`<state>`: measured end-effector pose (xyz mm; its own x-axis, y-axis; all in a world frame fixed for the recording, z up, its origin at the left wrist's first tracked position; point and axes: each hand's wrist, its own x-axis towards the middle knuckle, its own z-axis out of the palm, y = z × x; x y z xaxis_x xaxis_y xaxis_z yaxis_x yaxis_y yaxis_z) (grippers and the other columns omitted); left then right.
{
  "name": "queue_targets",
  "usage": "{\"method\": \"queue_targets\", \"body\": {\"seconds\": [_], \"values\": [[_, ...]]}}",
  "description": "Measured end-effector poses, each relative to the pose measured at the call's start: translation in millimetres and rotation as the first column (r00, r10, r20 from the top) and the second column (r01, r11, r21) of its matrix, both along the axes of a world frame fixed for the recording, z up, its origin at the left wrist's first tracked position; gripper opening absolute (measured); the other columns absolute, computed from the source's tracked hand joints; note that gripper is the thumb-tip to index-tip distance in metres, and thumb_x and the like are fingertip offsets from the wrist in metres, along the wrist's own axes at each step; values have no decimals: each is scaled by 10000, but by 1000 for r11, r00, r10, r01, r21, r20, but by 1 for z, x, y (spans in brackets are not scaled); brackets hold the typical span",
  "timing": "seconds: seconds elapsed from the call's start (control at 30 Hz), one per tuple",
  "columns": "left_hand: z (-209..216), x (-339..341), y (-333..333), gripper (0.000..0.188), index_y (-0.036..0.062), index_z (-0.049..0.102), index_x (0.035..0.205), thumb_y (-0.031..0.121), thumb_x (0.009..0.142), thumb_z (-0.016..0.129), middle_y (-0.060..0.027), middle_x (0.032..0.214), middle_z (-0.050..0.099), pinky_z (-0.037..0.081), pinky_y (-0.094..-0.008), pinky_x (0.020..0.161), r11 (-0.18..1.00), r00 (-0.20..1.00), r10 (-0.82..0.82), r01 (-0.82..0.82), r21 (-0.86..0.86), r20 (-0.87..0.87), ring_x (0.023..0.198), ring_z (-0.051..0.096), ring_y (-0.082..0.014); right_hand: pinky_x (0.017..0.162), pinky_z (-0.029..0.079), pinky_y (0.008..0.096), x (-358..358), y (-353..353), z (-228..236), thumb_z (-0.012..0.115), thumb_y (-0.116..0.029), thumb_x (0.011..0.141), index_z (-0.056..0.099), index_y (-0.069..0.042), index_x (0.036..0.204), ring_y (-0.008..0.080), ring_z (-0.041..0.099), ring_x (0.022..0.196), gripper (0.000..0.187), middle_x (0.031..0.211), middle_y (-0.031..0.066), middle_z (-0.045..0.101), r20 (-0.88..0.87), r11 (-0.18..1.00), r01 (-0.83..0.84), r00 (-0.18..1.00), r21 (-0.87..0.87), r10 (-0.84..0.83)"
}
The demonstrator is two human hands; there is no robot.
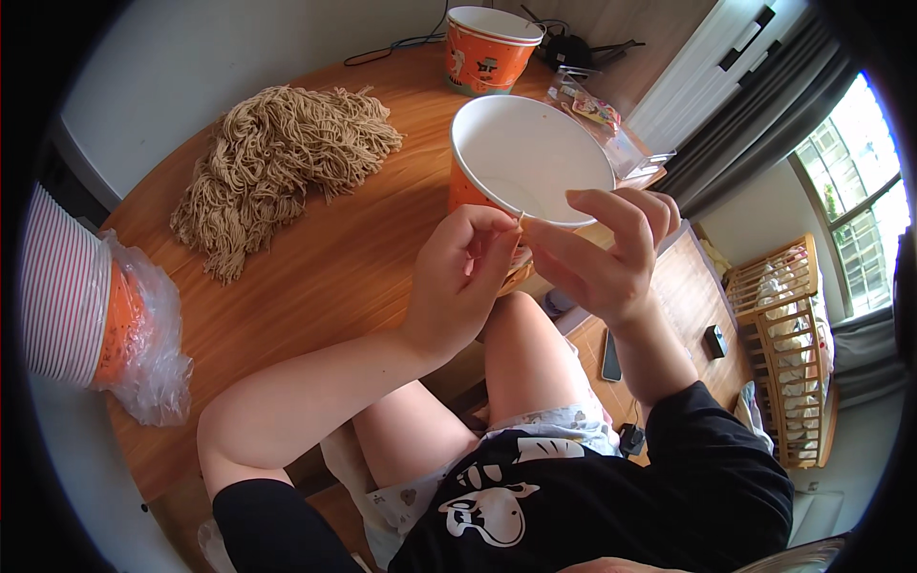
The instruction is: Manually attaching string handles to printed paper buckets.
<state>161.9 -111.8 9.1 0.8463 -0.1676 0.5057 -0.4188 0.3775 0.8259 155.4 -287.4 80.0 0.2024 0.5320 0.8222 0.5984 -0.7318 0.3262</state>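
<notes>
Hands (535, 263) pinch thin tan string (522, 218) beside empty white-lined orange cup (530, 158).

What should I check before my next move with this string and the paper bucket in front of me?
1. String pinched by both hands: ok. Left hand and right hand meet on a thin string.
2. Bucket upright: ok. The near paper bucket stands on the table, open side up.
3. Bucket inside clear: ok, white and bare where visible.
4. String attached to bucket rim: cannot tell, too thin.
5. Spare string within reach: ok. The pile of tan strings lies to the left.
6. Second bucket apart: ok.
</notes>
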Motion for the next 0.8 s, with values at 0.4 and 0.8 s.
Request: {"method": "queue_targets", "body": {"seconds": [0.4, 0.8], "values": [[0, 6, 3, 96, 42, 598, 1053, 105, 982, 611, -16, 853, 633, 472, -227, 647, 994, 996, 84, -83, 72, -20, 750, 579, -53, 914, 428, 376, 15, 3, 19, 781, -186, 720, 742, -216, 1011, 265, 526, 1062, 295, 1299, 18, 586, -258, 988, -112, 963, -104, 82], [9, -1, 5, 93, 38, 586, 1025, 122, 991, 607, 28, 841, 592, 429, -188, 638, 1000, 991, -8, 9, 5, -133, 734, 518, -13, 898, 361, 375, 16, 0, 10, 816, -228, 697, 739, -222, 948, 210, 580, 948, 263, 1131, -22, 650, -163, 992, -122, 979, -3, 120]]}}
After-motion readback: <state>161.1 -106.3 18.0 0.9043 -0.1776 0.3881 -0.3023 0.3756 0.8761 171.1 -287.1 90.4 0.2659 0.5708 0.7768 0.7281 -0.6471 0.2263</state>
